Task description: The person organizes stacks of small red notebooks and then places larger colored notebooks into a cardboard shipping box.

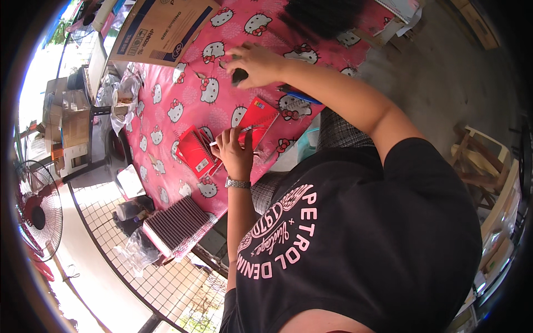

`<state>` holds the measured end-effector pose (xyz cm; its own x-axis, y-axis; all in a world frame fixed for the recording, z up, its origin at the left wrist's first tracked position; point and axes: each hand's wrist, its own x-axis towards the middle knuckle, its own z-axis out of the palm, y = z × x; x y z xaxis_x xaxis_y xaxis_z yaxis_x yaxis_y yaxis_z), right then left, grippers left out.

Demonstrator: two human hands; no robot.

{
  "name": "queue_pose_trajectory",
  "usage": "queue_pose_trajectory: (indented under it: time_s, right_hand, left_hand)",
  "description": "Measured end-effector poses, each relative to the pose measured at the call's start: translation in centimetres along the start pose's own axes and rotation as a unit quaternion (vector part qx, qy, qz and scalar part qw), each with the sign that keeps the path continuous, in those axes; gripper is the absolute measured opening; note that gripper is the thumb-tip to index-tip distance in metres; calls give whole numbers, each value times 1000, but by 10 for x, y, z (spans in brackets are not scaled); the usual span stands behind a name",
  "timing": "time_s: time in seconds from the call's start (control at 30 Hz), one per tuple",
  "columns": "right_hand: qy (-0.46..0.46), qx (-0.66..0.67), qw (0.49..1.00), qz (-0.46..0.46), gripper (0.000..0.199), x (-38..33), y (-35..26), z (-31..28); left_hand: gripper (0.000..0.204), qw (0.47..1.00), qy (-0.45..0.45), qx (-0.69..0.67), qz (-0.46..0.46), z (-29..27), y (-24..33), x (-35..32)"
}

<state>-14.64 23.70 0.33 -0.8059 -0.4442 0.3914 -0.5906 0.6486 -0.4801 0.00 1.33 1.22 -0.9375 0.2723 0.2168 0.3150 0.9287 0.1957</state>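
My left hand (235, 152), with a metal watch on the wrist, has its fingers bent together over the table. A short white stick-like thing (214, 144) pokes out from them; its kind is hidden. Beneath and left of this hand lie red spiral notebooks (194, 152), partly overlapping. Another red spiral notebook (260, 117) lies just beyond it, to the right. Farther out, my right hand (256, 65) curves its fingers and thumb around a small dark object (239, 76), too blurred to name. Under my right forearm shows a blue item (302, 97).
A pink patterned cloth (189, 89) covers the table. At the far left stands a cardboard box (161, 30); a black heap (322, 19) lies at the far side. A stack of spiral-bound books (176, 226) sits at the near left corner. A fan (39, 216) stands left.
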Motion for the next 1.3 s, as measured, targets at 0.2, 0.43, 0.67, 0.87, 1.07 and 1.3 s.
queue_pose_trajectory:
  time_s: [0.2, 0.43, 0.67, 0.87, 1.07, 1.3]
  right_hand:
    - [52, -40, 997, 28, 28, -9, -5, -10]
    - [-286, 397, 869, 73, 32, -26, -53, 2]
    - [-278, 277, 919, 40, 28, -12, -43, 6]
    - [-341, 531, 769, 96, 34, 2, -50, 5]
    - [-318, 289, 902, 38, 37, 16, -59, 9]
    - [-351, 481, 799, 87, 39, 25, -67, 25]
  left_hand:
    - [28, 1000, 16, 2, 5, 2, 6, 4]
    - [43, 1000, 29, 11, 1, 10, -3, -4]
    - [51, 998, 14, -61, -23, 4, -2, -4]
    - [52, 991, 79, -108, -26, 7, -15, -4]
    - [40, 988, 78, -132, -36, 2, -39, -9]
    - [36, 983, 53, -169, -38, -1, -45, -12]
